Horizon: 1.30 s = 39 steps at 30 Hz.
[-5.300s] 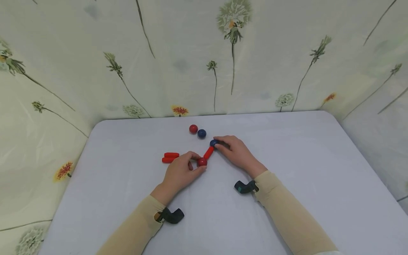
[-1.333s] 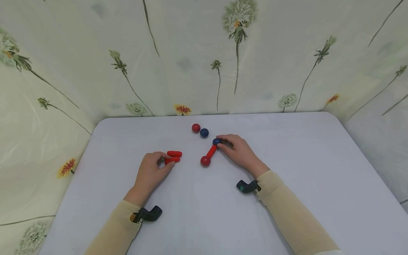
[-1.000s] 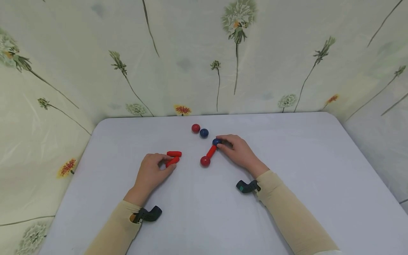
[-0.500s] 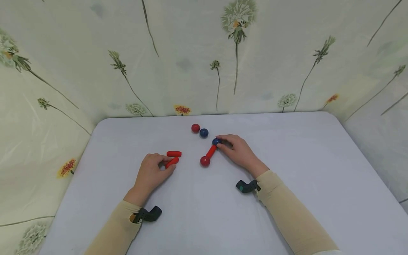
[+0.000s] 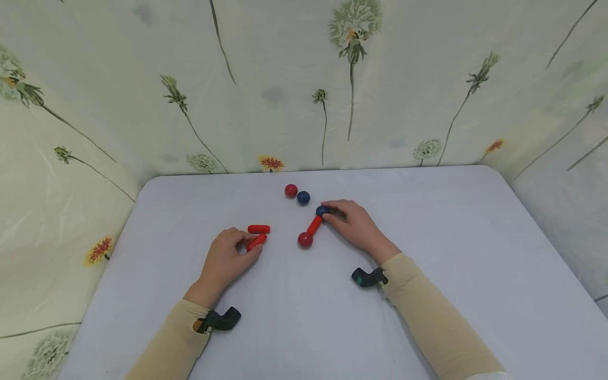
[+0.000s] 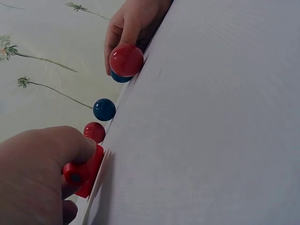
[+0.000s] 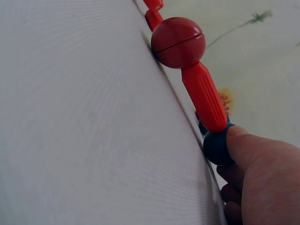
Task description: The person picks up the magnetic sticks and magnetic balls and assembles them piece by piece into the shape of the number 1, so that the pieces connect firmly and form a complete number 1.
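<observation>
My right hand (image 5: pixel 355 226) pinches a blue ball (image 5: pixel 322 210) between thumb and fingers. A red rod (image 5: pixel 314 225) joins that ball to a red ball (image 5: pixel 305 240), which nobody holds. On the left, my left hand (image 5: pixel 229 259) pinches one red rod (image 5: pixel 257 242), angled up to the right. A second red rod (image 5: pixel 258 229) lies just behind it. The left wrist view shows the thumb over the held rod (image 6: pixel 76 173). In the right wrist view, the joined rod (image 7: pixel 205 97) runs between the red ball (image 7: pixel 178 42) and the blue ball (image 7: pixel 218 147).
Behind the joined pieces, a loose red ball (image 5: pixel 291 191) and a loose blue ball (image 5: pixel 303 198) stand close together on the white table (image 5: pixel 304 316). A flower-patterned cloth (image 5: pixel 266 95) rises behind the table's back edge.
My left hand has let go of the joined red ball and moved left to a red rod. That rod has turned from nearly level to slanted. My right hand keeps its hold on the blue ball.
</observation>
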{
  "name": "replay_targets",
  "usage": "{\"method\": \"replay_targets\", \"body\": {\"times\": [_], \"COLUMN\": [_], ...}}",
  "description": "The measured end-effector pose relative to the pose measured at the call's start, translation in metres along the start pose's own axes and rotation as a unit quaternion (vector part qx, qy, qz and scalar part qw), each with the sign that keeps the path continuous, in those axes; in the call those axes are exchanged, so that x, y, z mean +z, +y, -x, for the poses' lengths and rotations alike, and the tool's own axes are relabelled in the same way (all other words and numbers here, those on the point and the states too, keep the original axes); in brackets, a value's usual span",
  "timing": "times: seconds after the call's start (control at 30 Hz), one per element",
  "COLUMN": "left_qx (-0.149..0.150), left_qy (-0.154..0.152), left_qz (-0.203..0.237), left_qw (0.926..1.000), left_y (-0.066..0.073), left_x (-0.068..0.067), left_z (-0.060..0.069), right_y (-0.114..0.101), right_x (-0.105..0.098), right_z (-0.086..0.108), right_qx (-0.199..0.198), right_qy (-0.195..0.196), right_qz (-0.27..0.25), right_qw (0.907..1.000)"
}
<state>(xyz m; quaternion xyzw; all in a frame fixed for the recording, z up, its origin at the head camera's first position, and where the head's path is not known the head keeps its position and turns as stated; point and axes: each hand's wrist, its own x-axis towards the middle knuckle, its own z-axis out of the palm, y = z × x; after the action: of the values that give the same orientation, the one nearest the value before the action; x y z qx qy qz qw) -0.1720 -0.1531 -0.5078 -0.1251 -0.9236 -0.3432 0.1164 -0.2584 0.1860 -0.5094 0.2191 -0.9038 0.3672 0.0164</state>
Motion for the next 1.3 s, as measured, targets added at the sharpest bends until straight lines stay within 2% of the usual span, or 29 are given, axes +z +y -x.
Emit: {"method": "replay_targets", "body": {"times": [0.23, 0.43, 0.77, 1.3], "left_qx": [-0.009, -0.026, -0.070, -0.071], "left_qy": [-0.004, -0.004, -0.010, -0.027], "left_qz": [0.023, 0.052, 0.087, 0.087], "left_qw": [0.9997, 0.9983, 0.9937, 0.9933], "left_y": [0.004, 0.014, 0.029, 0.043], "left_x": [0.004, 0.008, 0.015, 0.025], "left_z": [0.002, 0.004, 0.006, 0.010], "right_y": [-0.001, 0.000, 0.000, 0.001], "right_x": [0.000, 0.000, 0.000, 0.002], "right_z": [0.000, 0.000, -0.001, -0.002], "right_qx": [0.002, 0.005, 0.005, 0.015], "right_qy": [-0.003, -0.003, -0.002, -0.004], "right_qz": [0.001, 0.001, 0.000, 0.004], "right_qw": [1.0000, 1.0000, 1.0000, 0.9999]}}
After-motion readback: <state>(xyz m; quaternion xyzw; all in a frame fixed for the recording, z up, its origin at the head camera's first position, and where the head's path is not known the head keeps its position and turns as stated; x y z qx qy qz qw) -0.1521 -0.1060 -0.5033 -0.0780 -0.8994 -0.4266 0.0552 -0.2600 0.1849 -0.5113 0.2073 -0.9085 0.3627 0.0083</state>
